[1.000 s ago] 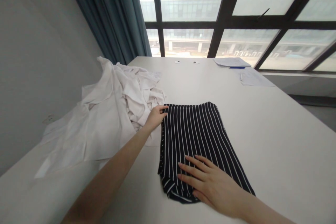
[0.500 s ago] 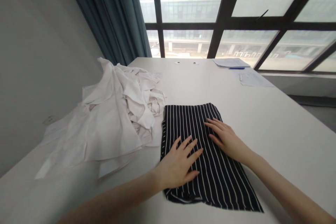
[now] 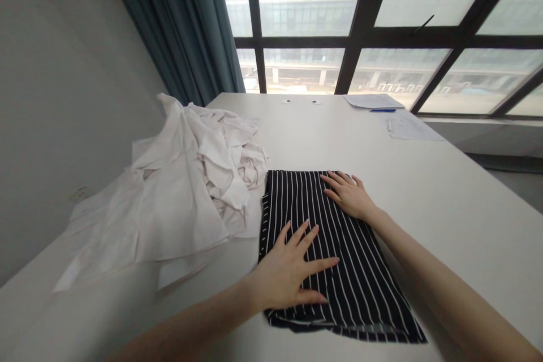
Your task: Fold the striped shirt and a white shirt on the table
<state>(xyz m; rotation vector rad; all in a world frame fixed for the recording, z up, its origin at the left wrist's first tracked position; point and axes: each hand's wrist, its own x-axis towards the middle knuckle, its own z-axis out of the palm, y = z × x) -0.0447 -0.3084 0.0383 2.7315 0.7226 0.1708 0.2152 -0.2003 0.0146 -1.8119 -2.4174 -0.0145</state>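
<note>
Left third of the frame: a plain grey wall [image 3: 51,96] runs down to the table's left edge, with a dark teal curtain [image 3: 182,22] hanging at upper left. A heap of white garments [image 3: 178,192] fills the left of the white table [image 3: 445,203], its right fringe touching the folded black striped cloth [image 3: 322,237].

Centre: the striped cloth lies flat, slightly below mid-frame, its near edge close to the table's front. The left hand [image 3: 288,271] rests palm down on the cloth's lower left part, fingers spread apart, gripping nothing. The right hand [image 3: 350,195] lies flat on the cloth's upper right corner, fingers extended and loosely together, also gripping nothing.

Right: bare tabletop extends from the cloth's right edge to the table's right edge, unobstructed. At upper right, near the far edge, lie loose papers [image 3: 409,127] and a blue pen [image 3: 383,110], well apart from the cloth. Large dark-framed windows [image 3: 360,28] span the back.
</note>
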